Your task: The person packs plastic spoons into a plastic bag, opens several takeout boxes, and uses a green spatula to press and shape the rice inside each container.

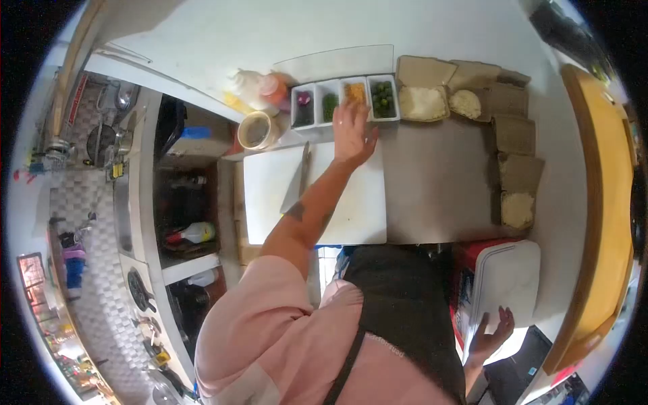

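My left hand (352,131), with a ring on one finger, reaches over the front edge of a row of white bins. Its fingers are stretched out and slightly apart, at the bin of orange shreds (354,92); the fingertips partly cover that bin. Beside it are a bin of chopped greens (329,106) and one of green slices (383,99). Below my left forearm a knife (297,182) lies on the white cutting board (351,202). My right hand (496,332) hangs low at the right, fingers apart and holding nothing visible, by a cooler's white lid (509,277).
Open cardboard boxes (516,135) line the counter's back and right, some holding pale food (423,102). Squeeze bottles (272,88) and a round tub (257,130) stand left of the bins. A purple onion piece (304,98) sits in the leftmost bin. Shelves (189,209) lie to the left.
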A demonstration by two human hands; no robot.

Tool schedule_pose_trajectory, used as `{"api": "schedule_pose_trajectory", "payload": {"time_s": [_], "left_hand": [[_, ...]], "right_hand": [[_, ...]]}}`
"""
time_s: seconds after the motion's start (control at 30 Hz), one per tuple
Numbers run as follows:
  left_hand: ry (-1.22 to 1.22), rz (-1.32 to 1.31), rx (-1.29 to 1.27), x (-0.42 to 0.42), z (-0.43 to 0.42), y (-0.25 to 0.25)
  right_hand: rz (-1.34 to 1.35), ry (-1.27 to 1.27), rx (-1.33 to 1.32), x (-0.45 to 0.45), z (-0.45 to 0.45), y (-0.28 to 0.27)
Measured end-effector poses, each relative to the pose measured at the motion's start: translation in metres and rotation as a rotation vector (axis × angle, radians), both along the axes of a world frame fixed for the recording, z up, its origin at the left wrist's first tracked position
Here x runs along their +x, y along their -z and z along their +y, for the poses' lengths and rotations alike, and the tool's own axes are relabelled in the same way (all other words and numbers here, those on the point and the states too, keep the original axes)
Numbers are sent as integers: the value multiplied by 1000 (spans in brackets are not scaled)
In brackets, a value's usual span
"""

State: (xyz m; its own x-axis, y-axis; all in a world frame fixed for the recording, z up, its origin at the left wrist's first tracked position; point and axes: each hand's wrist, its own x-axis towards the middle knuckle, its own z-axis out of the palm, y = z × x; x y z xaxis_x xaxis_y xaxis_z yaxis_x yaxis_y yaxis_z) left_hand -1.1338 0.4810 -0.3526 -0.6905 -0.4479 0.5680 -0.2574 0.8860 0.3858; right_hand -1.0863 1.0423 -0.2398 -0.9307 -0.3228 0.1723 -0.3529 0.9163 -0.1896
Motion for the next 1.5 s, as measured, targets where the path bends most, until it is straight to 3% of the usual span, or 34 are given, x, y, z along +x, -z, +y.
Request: {"api": "schedule_pose_trajectory", "payload": {"time_s": [0.1,0.13,0.17,0.2,0.27,0.4,0.5,0.57,0.63,0.73,0.8,0.87,1.0,1.17,1.33,1.5], "left_hand": [[61,34,86,23,45,0],[136,55,161,29,68,1],[241,69,263,35,94,4],[370,31,324,38,122,3],[652,-126,440,37,177,-12],[1124,-577,533,35,257,-14],[1475,-685,392,25,302,-31],[1546,-719,401,25,319,-35],[1530,-745,403,5,341,-44],[1420,-722,413,-25,374,-60],[1400,-662,405,-46,395,-63],[1386,-663,262,-68,420,-47],[1345,-695,-14,-100,469,-20],[1270,-829,-296,-118,494,-12],[1231,-897,-351,-111,490,-24],[1200,-952,-249,-71,452,-80]], "right_hand": [[-39,-106,-608,21,21,51],[-281,48,-492,26,38,58],[-298,113,-505,30,31,58],[-221,94,-216,30,37,52],[-73,-43,-23,22,35,15],[-97,-116,64,11,77,18],[-54,-172,189,-10,105,6],[-4,-203,178,-7,100,-9],[-43,-141,25,-8,98,-24],[-146,358,-231,-7,112,-64],[-36,474,-594,-16,147,-62],[78,561,-758,-25,167,-57],[263,500,-595,-48,166,-66],[308,387,-468,-52,162,-85],[312,304,-401,-56,168,-81],[57,310,-415,-37,144,-89]]}}
